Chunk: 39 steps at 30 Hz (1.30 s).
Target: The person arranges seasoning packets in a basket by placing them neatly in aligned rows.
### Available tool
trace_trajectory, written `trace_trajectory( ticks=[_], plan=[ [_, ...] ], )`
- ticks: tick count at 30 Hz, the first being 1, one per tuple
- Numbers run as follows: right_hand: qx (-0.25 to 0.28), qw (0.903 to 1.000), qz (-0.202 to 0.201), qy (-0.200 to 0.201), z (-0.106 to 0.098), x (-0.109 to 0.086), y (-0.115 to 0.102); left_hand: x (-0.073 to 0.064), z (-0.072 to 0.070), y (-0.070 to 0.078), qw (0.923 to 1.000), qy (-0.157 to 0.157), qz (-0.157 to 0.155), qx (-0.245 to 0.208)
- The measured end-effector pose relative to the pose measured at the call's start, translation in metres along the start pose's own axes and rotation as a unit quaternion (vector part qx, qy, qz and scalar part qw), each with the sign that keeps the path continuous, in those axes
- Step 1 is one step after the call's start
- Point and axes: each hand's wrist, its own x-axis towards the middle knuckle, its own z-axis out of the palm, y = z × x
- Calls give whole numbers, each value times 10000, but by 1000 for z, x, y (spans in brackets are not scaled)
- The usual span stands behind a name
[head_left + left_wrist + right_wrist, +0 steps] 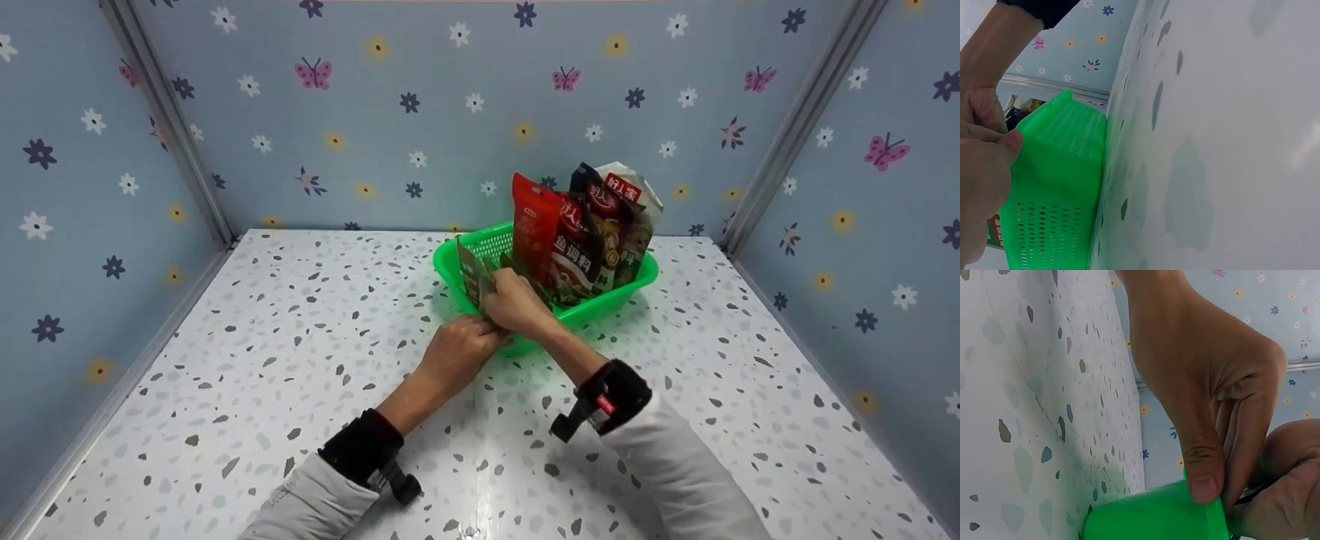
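A green plastic basket [615,300] stands on the speckled table, its perforated side showing in the left wrist view. My left hand [463,349] grips the basket's near-left rim; its thumb [1204,486] presses on the outside of the rim in the right wrist view. My right hand [517,304] reaches over the near rim with curled fingers and holds a brown and green packet [470,274] that stands upright at the basket's left end. The right fingertips are hidden behind the hand and packet. A corner of a brown packet [995,232] shows below the left hand in the left wrist view.
Seasoning pouches stand upright in the basket: a red pouch [534,225], dark pouches [574,251] with white lettering, and a whitish pouch [637,187] at the back. Blue flowered panels [450,112] close in the table [300,337] at the back and both sides.
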Motion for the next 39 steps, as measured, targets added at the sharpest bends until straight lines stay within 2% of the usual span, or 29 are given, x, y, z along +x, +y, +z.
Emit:
trace_trajectory(
  ticks=[3, 4, 8, 10, 11, 16, 18, 25, 30, 34, 36, 39],
  plan=[
    [374, 9992, 62, -82, 1, 2, 4, -3, -3, -5, 9996, -19, -6, -279],
    [554, 9984, -10, -103, 4, 7, 14, -4, -4, -7, 9994, -29, -8, -350],
    [1170, 9926, 71, -314, 4, 11, 22, -10, -8, -16, 9980, -86, -64, -621],
    [1311, 9904, 149, -402, 6, 16, 29, -13, -10, -20, 9971, -134, -96, -748],
    [1328, 9897, 293, -444, 4, 15, 26, -15, -11, -22, 9965, -160, -107, -816],
    [1275, 9870, 448, -869, 5, 20, 35, -18, -11, -27, 9953, -184, -41, -948],
    [1203, 9862, 433, -1055, 2, 16, 29, -18, -11, -27, 9952, -141, -5, -966],
    [1372, 9837, 667, -950, 7, 29, 40, -17, -11, -28, 9953, -37, 18, -969],
    [1305, 9824, 580, -1206, -3, 16, 20, -16, -11, -28, 9955, -25, 28, -942],
    [1001, 9858, 686, -1162, -5, 15, 18, -16, -11, -28, 9955, -55, 32, -950],
    [835, 9886, 588, -1106, -2, 24, 31, -15, -11, -28, 9954, -82, 29, -953],
    [550, 9919, 235, -1119, 4, 38, 54, -15, -11, -28, 9955, -140, 14, -939]
  ],
)
